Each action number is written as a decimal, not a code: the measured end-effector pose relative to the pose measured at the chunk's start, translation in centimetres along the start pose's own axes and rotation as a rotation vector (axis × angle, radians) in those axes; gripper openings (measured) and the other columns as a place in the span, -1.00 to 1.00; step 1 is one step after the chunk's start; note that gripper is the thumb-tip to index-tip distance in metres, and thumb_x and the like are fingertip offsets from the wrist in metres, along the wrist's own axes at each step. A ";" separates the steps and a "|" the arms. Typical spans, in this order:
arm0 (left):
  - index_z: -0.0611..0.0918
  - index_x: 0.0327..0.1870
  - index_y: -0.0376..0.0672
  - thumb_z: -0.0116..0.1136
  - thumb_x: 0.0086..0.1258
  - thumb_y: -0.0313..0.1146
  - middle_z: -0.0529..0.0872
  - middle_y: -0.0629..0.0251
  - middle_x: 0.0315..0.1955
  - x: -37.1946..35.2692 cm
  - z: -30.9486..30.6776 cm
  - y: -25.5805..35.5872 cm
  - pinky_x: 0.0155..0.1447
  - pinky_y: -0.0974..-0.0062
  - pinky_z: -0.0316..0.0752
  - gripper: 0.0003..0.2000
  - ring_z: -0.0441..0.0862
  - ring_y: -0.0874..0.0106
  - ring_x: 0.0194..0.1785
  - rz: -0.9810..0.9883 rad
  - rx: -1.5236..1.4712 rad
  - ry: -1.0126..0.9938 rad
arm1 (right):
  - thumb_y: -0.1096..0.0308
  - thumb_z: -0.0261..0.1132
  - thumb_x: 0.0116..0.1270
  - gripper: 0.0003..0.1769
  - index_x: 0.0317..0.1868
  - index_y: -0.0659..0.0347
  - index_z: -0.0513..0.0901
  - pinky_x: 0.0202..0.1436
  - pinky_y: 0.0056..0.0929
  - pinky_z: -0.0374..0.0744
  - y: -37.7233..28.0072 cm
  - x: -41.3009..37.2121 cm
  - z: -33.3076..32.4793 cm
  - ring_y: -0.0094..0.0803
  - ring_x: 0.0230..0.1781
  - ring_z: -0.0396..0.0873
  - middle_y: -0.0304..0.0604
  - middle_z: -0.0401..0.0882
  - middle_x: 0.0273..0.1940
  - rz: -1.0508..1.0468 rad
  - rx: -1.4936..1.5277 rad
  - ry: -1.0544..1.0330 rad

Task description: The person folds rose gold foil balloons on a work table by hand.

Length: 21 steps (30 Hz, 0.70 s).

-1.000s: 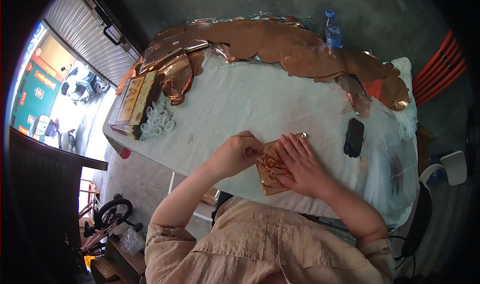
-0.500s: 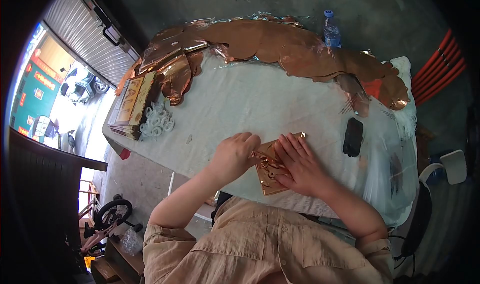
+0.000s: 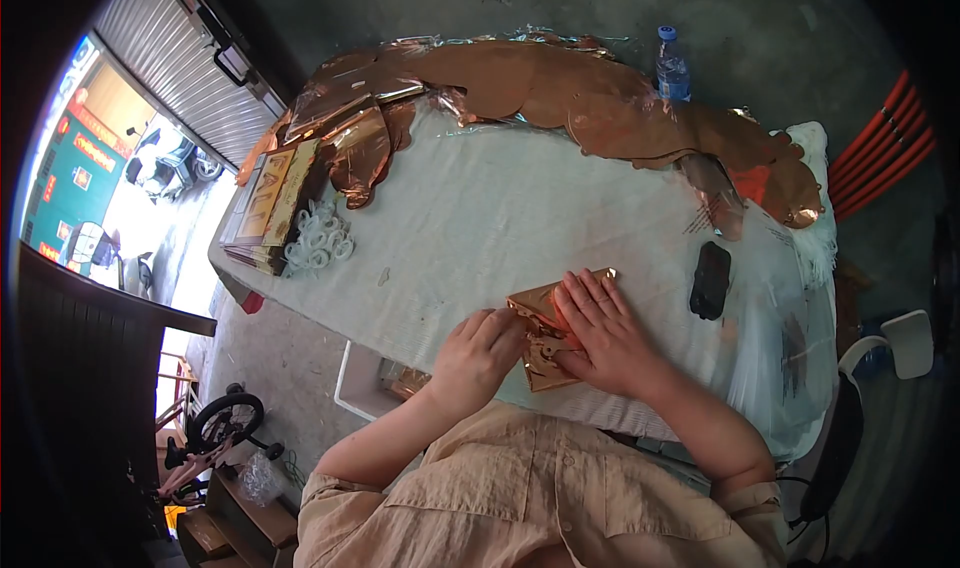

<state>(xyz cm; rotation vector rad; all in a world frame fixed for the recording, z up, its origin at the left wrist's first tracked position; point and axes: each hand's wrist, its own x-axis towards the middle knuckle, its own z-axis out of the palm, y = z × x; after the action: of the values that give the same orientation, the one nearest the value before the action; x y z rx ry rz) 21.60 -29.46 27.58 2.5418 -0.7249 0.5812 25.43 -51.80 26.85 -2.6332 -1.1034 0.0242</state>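
Note:
A folded copper-coloured foil balloon [image 3: 541, 375] lies near the front edge of the cloth-covered table, creased and shiny. My left hand [image 3: 478, 361] is closed at its left edge, fingers curled and pressed onto the foil; the fingertips are partly hidden. My right hand [image 3: 612, 340] rests flat on the balloon's right side with fingers stretched out, the thumb lying over the lower part. Along the back of the table runs a pile of flat, lobed foil balloons [image 3: 520, 83] in the same copper colour.
A stack of printed packets [image 3: 268, 203] and a heap of white rings [image 3: 322, 240] sit at the table's left. To the right are a black case [image 3: 710, 280] and clear plastic bags [image 3: 768, 338]. A water bottle [image 3: 673, 68] stands behind the foil. Below left is a white box [image 3: 365, 373].
My left hand has moved down and slightly right along the foil's left edge, uncovering more of the upper left corner. My right hand stays flat on the foil balloon.

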 end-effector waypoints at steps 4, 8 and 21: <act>0.65 -0.11 -0.24 0.35 0.14 -0.37 0.64 0.23 -0.13 -0.2 0.4 -0.2 -0.09 0.37 0.55 -0.71 0.62 0.28 -0.14 -0.001 -0.019 0.031 | -0.01 0.20 0.29 -0.12 0.47 0.30 0.09 0.57 -0.07 -0.15 -0.1 0.0 -0.1 -0.07 0.56 -0.12 0.08 -0.03 0.51 0.002 -0.018 0.006; 0.65 -0.11 -0.23 0.34 0.14 -0.38 0.65 0.24 -0.12 -0.2 0.0 -0.3 -0.09 0.37 0.55 -0.71 0.62 0.28 -0.14 0.047 -0.016 0.002 | -0.01 0.20 0.30 -0.12 0.48 0.30 0.09 0.57 -0.07 -0.15 -0.1 0.1 -0.1 -0.07 0.56 -0.11 0.08 -0.03 0.51 0.006 -0.006 0.004; 0.68 -0.07 -0.16 0.25 0.21 -0.34 0.69 0.32 -0.11 -0.1 -0.6 0.0 0.01 0.38 0.49 -0.74 0.57 0.33 -0.02 0.114 -0.037 -0.120 | -0.02 0.16 0.32 -0.12 0.48 0.30 0.07 0.57 -0.08 -0.16 0.0 0.1 0.0 -0.07 0.56 -0.14 0.07 -0.05 0.52 -0.003 -0.024 -0.003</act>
<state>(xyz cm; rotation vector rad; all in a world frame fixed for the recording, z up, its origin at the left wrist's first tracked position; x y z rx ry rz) 21.39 -29.12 27.99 2.5312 -0.9186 0.4499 25.47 -51.75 26.87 -2.6532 -1.1160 0.0150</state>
